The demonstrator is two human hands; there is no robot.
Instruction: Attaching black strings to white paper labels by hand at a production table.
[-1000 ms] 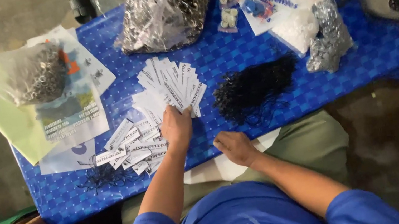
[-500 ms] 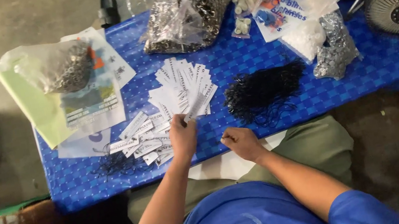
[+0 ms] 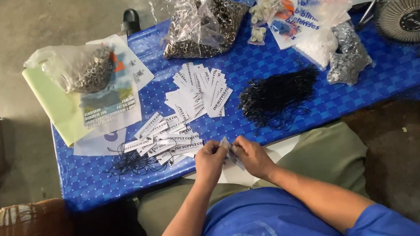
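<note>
Small fan (image 3: pixel 419 12) at the table's (image 3: pixel 383 79) right end, bagged metal rings (image 3: pixel 204 26) behind

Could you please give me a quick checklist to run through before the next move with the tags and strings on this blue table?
1. Both hands on one tag: left hand and right hand pinch a white tag. Ok.
2. Black strings near the right hand. Ok.
3. Fanned stack of tags within reach. Ok.
4. Loose tags with strings lie on the blue table, not over its edge. Ok.
5. String already through the held tag: cannot tell.
</note>
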